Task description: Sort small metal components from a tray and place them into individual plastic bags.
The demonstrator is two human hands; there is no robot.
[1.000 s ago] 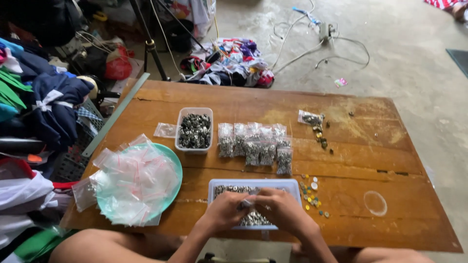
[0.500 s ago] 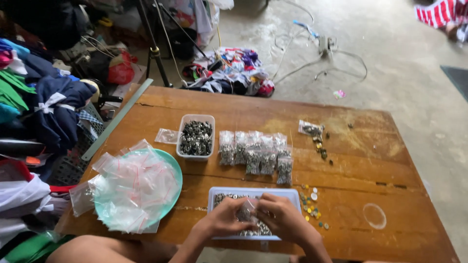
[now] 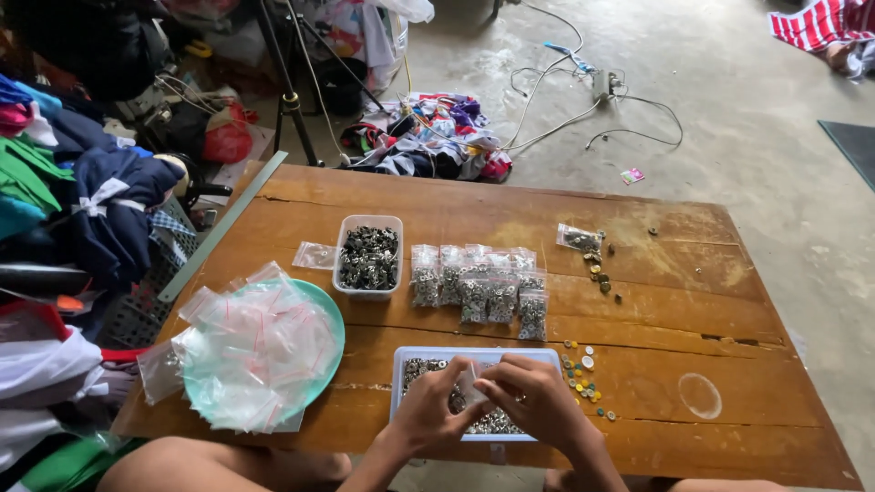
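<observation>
Pinching small clear bag [image 3: 467, 381] between hands, over tray [image 3: 410, 357].

A home workshop for small piecework: a worn wooden bench [image 3: 693, 301] stands on a bare concrete floor [image 3: 747, 137]. Heaps of clothes [image 3: 82, 200] fill the left of the frame, and cables [image 3: 583, 109] with a power strip trail at upper centre.

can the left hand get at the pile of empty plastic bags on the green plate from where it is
Probably yes: the left hand is at the tray, and the empty bags on the green plate lie close beside it, bare wood between.
</observation>
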